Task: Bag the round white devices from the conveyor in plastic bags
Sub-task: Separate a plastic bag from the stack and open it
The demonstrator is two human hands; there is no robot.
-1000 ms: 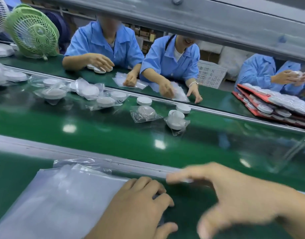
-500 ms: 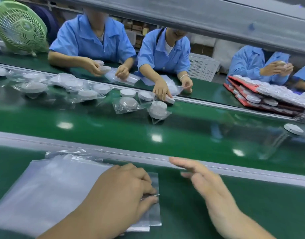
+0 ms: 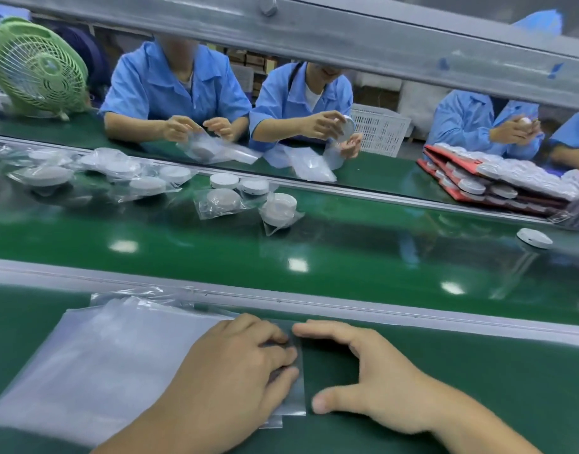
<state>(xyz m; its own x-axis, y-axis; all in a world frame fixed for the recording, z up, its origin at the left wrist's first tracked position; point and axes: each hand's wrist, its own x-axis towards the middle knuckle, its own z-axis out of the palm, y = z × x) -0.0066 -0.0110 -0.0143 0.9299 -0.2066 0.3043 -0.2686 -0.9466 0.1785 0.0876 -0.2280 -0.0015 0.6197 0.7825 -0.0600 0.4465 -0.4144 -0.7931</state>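
A stack of clear plastic bags [image 3: 117,355] lies on the green bench in front of me. My left hand [image 3: 235,371] rests on the stack and pinches the top bag's right edge with bent fingers and thumb. My right hand [image 3: 376,378] lies spread just right of that edge, index fingertip touching the bag, holding nothing. On the conveyor belt [image 3: 314,250] one bare round white device [image 3: 534,238] sits far right. Two more bare devices [image 3: 224,180] stand mid-belt beside bagged ones [image 3: 279,208].
A grey metal rail [image 3: 347,306] separates my bench from the belt. Several bagged devices [image 3: 144,185] crowd the belt's left. Across it, people in blue coats bag devices. Red trays of devices [image 3: 471,178], a white basket [image 3: 379,129] and a green fan [image 3: 36,67] stand beyond.
My right hand came down and left until its index finger met the bag's edge. My left hand kept its hold on the top bag. The workers opposite lifted devices and bags.
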